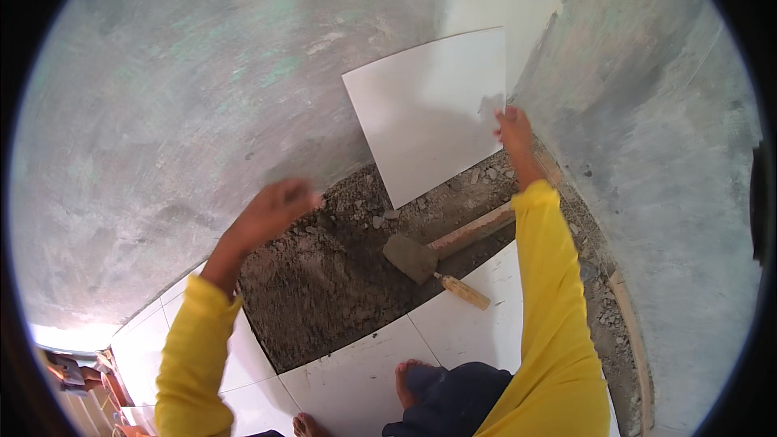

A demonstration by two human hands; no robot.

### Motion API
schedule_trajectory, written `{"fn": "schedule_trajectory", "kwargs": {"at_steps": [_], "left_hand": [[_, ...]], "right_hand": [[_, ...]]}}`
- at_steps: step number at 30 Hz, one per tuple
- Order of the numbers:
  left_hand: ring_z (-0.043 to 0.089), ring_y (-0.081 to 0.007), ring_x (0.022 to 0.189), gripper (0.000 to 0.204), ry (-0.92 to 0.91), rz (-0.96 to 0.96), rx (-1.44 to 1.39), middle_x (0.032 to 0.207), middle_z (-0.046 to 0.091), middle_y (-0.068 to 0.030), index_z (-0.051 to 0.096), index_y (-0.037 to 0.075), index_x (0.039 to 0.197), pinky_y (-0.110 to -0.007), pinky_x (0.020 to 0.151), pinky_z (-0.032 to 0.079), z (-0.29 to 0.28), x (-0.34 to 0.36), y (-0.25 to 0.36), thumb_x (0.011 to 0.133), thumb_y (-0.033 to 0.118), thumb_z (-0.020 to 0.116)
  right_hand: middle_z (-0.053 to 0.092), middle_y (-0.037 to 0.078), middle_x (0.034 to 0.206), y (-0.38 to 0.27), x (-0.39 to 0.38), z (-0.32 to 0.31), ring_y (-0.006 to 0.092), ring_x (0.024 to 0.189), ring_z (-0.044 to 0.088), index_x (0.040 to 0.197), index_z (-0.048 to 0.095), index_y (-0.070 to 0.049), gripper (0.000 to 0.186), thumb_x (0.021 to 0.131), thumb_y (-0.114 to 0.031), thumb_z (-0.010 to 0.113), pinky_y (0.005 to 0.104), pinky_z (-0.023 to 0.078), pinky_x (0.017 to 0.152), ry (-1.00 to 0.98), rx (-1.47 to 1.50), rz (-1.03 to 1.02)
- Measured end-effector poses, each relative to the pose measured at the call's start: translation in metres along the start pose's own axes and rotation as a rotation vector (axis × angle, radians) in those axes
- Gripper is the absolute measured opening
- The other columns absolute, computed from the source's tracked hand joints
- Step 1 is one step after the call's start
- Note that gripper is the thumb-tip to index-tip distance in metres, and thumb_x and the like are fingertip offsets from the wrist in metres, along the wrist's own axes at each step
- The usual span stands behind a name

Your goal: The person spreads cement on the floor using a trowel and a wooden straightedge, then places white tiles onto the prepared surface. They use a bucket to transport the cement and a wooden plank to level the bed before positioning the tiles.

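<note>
A square white tile (429, 129) leans in the corner, its lower edge down at the rubble. My right hand (511, 125) has its fingers closed on the tile's right edge. My left hand (287, 202), slightly blurred, hangs over the dark mortar bed (316, 291) left of the tile, fingers loosely bent and apart, holding nothing visible. Below the tile, a trowel (409, 255) lies at the bed's edge, its wooden handle (464, 291) over the laid tiles.
Grey plastered walls (162, 113) meet at the corner. White floor tiles (348, 364) surround my bare feet (405, 376). Wooden strips (473, 226) lie in the bed, and another (627, 324) along the right wall among rubble. Assorted objects (81, 384) sit at the lower left.
</note>
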State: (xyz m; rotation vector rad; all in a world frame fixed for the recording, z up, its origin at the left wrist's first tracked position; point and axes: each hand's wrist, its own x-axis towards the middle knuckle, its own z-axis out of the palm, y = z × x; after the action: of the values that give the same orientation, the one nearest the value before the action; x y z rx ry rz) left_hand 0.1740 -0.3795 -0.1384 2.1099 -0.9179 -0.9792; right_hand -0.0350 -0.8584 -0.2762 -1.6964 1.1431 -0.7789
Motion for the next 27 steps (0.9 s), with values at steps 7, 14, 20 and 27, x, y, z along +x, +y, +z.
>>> {"fn": "schedule_trajectory", "kwargs": {"at_steps": [7, 14, 20, 27], "left_hand": [[0.054, -0.0357, 0.141, 0.085, 0.238, 0.068, -0.268, 0.154, 0.054, -0.0209, 0.039, -0.003, 0.16, -0.053, 0.108, 0.051, 0.037, 0.141, 0.06, 0.1, 0.047, 0.074], [0.066, -0.032, 0.124, 0.069, 0.389, -0.001, -0.474, 0.136, 0.065, -0.0147, 0.056, 0.0, 0.143, -0.05, 0.098, 0.059, 0.073, 0.17, 0.062, 0.104, 0.056, 0.066], [0.069, -0.0268, 0.115, 0.067, 0.542, 0.09, -0.54, 0.127, 0.067, -0.0137, 0.062, -0.002, 0.134, -0.046, 0.094, 0.062, 0.086, 0.146, 0.051, 0.103, 0.057, 0.067], [0.065, -0.0202, 0.115, 0.059, 0.549, 0.295, -0.434, 0.125, 0.066, -0.0092, 0.064, 0.001, 0.134, -0.04, 0.095, 0.062, 0.096, 0.139, 0.149, 0.106, 0.052, 0.066]], "right_hand": [[0.065, 0.027, 0.13, -0.044, 0.072, 0.002, 0.0236, 0.077, 0.074, 0.162, 0.032, 0.006, 0.107, 0.089, -0.052, 0.084, 0.0307, 0.059, 0.06, -0.122, 0.136, 0.025], [0.062, 0.024, 0.136, 0.002, 0.104, -0.016, 0.0239, 0.092, 0.07, 0.156, 0.039, 0.01, 0.111, 0.082, -0.054, 0.09, 0.0373, 0.06, 0.084, -0.043, 0.083, -0.119], [0.07, 0.017, 0.111, -0.019, 0.028, -0.059, 0.023, 0.093, 0.07, 0.136, 0.057, 0.01, 0.092, 0.077, -0.049, 0.094, 0.0371, 0.058, 0.086, -0.123, 0.149, -0.041], [0.07, 0.014, 0.109, -0.026, -0.054, -0.164, 0.0205, 0.095, 0.067, 0.127, 0.063, 0.01, 0.075, 0.081, -0.041, 0.093, 0.034, 0.055, 0.083, 0.222, 0.322, -0.207]]}}
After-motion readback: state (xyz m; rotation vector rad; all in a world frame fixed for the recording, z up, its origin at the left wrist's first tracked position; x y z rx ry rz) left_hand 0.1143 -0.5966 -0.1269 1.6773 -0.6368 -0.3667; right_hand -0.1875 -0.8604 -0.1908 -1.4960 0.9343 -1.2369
